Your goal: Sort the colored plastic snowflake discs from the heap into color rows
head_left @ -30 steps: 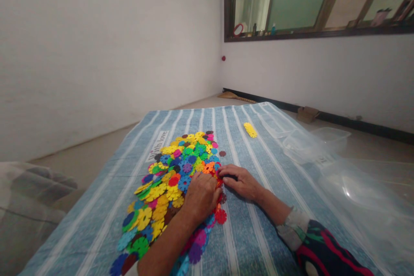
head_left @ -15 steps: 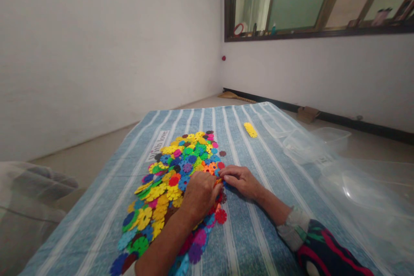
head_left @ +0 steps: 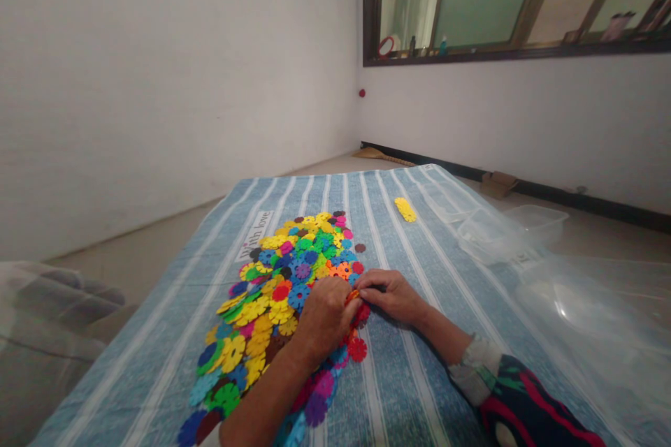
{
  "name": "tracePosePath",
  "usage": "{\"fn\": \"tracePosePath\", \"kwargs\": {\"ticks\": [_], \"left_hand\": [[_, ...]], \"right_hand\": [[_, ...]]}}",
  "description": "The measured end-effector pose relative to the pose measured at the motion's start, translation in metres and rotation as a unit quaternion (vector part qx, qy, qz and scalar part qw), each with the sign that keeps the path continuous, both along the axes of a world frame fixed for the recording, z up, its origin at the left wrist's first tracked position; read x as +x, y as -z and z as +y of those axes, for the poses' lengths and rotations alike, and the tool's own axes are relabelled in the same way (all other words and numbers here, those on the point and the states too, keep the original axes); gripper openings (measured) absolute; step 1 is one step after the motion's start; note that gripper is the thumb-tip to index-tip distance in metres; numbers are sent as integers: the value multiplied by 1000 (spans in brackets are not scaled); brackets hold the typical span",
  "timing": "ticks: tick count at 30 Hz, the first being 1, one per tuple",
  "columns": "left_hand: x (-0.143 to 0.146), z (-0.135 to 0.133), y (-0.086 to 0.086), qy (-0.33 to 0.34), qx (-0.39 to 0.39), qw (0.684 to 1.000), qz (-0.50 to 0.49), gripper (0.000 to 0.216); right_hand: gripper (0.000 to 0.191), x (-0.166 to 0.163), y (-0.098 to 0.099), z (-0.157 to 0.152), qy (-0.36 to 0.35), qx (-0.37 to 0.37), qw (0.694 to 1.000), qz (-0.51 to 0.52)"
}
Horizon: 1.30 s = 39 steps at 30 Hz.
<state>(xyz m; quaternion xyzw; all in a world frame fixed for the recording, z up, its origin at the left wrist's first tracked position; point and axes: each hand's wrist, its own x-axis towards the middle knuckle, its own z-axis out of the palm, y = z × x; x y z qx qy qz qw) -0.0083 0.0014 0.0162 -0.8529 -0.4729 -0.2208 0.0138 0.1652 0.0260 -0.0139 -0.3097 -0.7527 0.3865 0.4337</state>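
A long heap of notched plastic discs (head_left: 251,311) in many colours, many of them flower-shaped, lies on a blue striped cloth (head_left: 414,363). Over the heap's right side, my left hand (head_left: 326,313) is closed on an orange disc (head_left: 353,295). My right hand (head_left: 391,293) meets it from the right, fingertips pinching the same orange piece. The hands partly cover it, so I cannot tell whether it is one disc or two. A red disc (head_left: 357,350) lies just below the hands at the heap's edge.
Farther back on the cloth is a short yellow row of joined discs (head_left: 405,209). Clear plastic boxes (head_left: 535,225) stand along the right side. A brown disc (head_left: 360,248) lies apart from the heap. Something wrapped in translucent plastic (head_left: 47,335) is at the left.
The hands stay together in nearly the same place. A little more of the orange disc shows between the fingers now.
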Motion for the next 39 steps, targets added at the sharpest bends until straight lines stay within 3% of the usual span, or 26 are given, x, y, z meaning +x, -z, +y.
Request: {"fn": "tracePosePath", "kwargs": {"ticks": [7, 13, 17, 24, 31, 35, 39], "left_hand": [[2, -2, -11, -29, -135, 986, -91, 19], [1, -2, -17, -30, -188, 968, -162, 26], [0, 0, -20, -42, -177, 963, -201, 27], [-4, 3, -17, -59, -115, 973, -189, 26], [-4, 2, -14, -64, -99, 982, -149, 23], [-1, 0, -13, -47, -100, 985, -135, 21], [2, -3, -10, -16, -85, 985, -147, 19]], "right_hand": [[17, 1, -1, 0, 16, -42, 999, 8], [16, 2, 3, 2, 26, -92, 994, 48], [17, 3, 2, 2, 27, -95, 994, 48], [17, 1, -4, -1, 29, -10, 999, -12], [12, 0, 0, 0, 57, -36, 998, 8], [15, -2, 1, -1, 60, -53, 997, 25], [18, -3, -1, -2, 34, -11, 999, 6]]}}
